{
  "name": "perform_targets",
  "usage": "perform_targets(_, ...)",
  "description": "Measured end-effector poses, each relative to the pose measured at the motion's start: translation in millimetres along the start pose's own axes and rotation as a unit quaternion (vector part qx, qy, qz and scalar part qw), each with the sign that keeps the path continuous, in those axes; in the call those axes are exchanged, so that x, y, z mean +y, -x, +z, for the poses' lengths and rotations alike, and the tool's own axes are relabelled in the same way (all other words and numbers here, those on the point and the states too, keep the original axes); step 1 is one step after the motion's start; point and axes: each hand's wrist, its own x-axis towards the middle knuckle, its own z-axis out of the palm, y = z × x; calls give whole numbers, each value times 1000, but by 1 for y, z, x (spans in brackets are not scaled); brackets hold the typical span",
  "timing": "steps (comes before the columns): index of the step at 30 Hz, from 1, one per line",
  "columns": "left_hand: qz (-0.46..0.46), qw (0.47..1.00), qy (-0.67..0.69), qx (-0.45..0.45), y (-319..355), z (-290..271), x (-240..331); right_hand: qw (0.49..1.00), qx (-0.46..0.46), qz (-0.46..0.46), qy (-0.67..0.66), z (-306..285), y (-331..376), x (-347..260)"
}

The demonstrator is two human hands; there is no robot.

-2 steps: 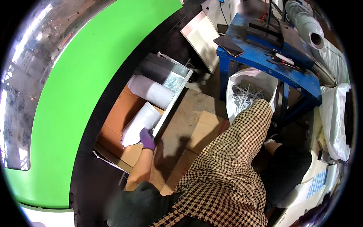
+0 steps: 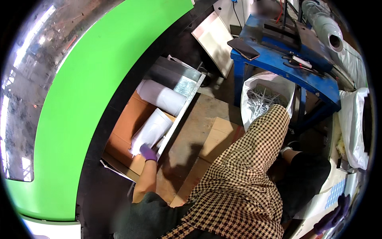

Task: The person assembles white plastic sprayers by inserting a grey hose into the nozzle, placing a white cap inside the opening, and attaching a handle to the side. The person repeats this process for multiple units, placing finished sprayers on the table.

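By a big green machine (image 2: 59, 151) and a blue steel table (image 2: 272, 65), a metal-edged tray (image 2: 190, 100) is lined with cardboard; in it, a white cylinder (image 2: 152, 126) is laid, probably light, stiff and a bit slippery, best held round its middle; its lower end is met by the purple-gloved left hand (image 2: 148, 152); neither its grip nor the right hand's (image 2: 336, 213) can be told.

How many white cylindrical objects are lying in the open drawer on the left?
2. One white cylindrical object lies beside the grey metal part; the other one lies nearer the purple-gloved left hand. More may be hidden underneath.
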Motion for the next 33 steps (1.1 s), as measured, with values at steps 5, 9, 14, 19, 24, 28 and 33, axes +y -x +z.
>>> perform_targets(5, -169, 972, -48, 157, -38, -92, 43, 988, -49, -138, -47, 31, -2, -28)
perform_targets(9, -287, 952, -79, -70, -58, -96, 69, 988, -77, 57, -124, 49, 16, -5)
perform_targets(14, -175, 969, 99, -144, -60, -40, 80, 976, -82, 12, -202, 64, 0, -24)
perform_targets(19, 292, 934, -85, -186, 23, 37, 154, 965, -127, -25, -229, 73, -20, -93)
perform_targets(24, 506, 755, -311, -278, 60, 88, 129, 937, -145, 1, -318, 125, -29, -171)
perform_targets(28, 549, 702, -378, -250, 80, 146, 156, 882, -207, -93, -412, 148, -40, -232)
perform_targets(33, 670, 567, -315, -362, 205, 203, 230, 856, -181, -214, -435, 171, -47, -279)
